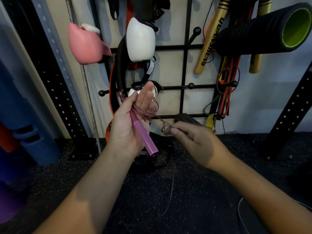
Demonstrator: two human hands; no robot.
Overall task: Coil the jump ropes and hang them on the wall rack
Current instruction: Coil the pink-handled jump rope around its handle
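Coiling is judged under way: the pink handle (pixel 143 132) is gripped in the left hand (pixel 130 125) with cord (pixel 145 114) looped round its fingers, a kinked cord length is pinched by the right hand (pixel 190 141), and another wrap is called for before hanging on the rack (pixel 185 68).

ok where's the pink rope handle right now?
Centre of the head view: the pink handle lies slanted across the left hand, cord looped round its fingers, in front of the wall rack.
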